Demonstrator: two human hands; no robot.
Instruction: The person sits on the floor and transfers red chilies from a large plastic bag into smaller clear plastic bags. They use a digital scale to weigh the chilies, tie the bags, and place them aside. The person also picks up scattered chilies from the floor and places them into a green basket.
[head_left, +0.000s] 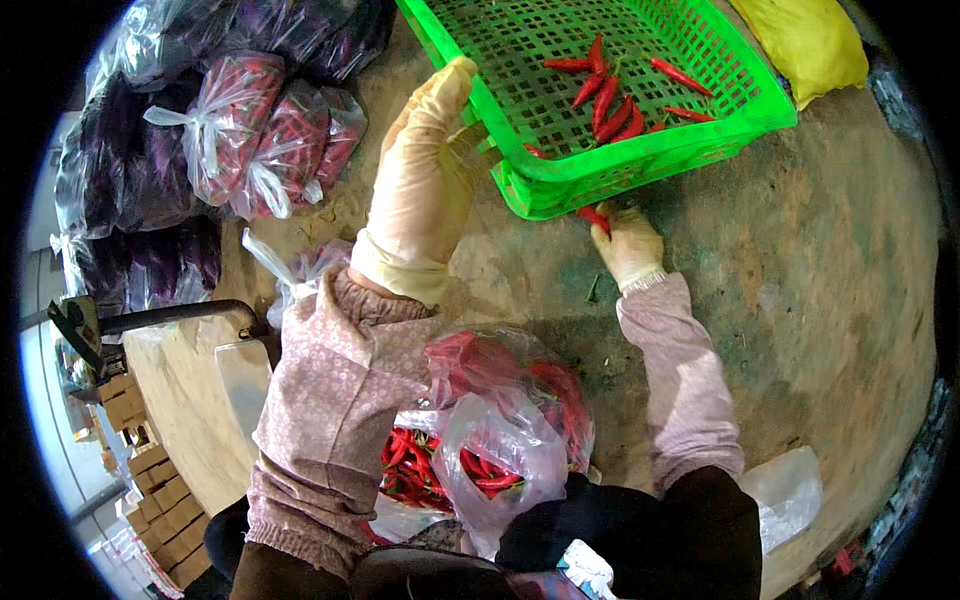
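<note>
My left hand (424, 172), in a pale glove, grips the left rim of a green plastic basket (645, 154). The basket looks tilted above the table. On its lattice floor lie several red chili peppers (604, 105). Just below its near edge, my right hand (634, 244), gloved too, pinches a single red chili (594, 218) at table level. Close to my body stands an open clear plastic bag (510, 442) with many red chilies in it; my left sleeve hides part of it.
At left, knotted bags of red chilies (236, 112) lie beside bagged eggplants (97, 157). A yellow sack (814, 49) is at the upper right, a clear plastic bag (787, 487) at the lower right. A dark metal bar (180, 315) crosses the left edge; cardboard boxes (169, 502) are stacked beyond.
</note>
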